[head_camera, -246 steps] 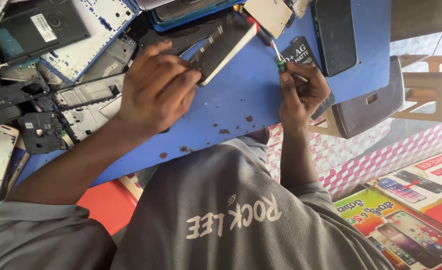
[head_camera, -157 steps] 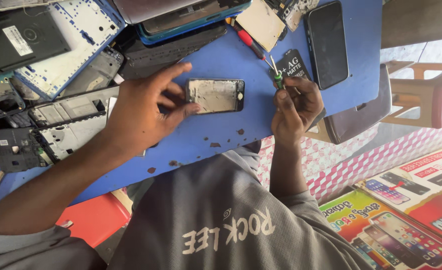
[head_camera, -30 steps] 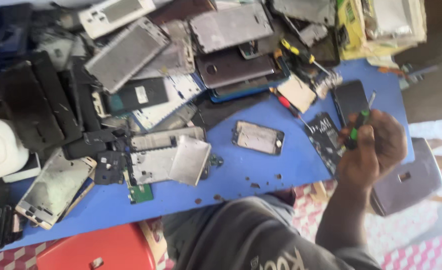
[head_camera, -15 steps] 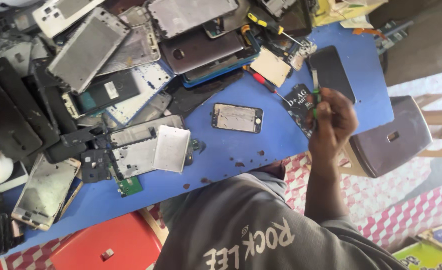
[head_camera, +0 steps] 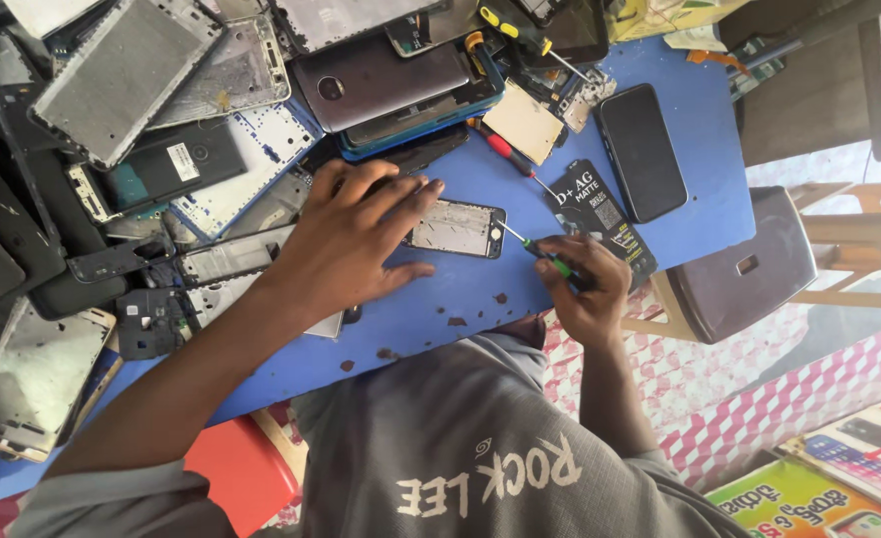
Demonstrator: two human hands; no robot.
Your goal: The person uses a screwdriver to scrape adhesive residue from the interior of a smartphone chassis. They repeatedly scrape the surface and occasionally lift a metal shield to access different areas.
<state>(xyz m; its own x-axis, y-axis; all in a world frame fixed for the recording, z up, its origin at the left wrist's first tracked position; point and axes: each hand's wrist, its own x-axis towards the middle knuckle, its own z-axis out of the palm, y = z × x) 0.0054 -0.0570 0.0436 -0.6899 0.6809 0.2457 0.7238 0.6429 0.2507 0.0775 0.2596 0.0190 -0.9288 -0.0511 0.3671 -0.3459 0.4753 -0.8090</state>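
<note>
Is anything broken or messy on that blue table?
Yes. The blue table has chipped paint, with brown patches near its front edge. Its far side is heaped with stripped phone parts lying at all angles. The left hand steadies an opened phone while the right hand holds a screwdriver to it.

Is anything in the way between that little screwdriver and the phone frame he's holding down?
Nothing visible: the screwdriver tip already meets the phone frame edge, over bare blue table.

Left hand (head_camera: pixel 356 239) splayed flat — right hand (head_camera: pixel 585 289) fingers pinched.
</note>
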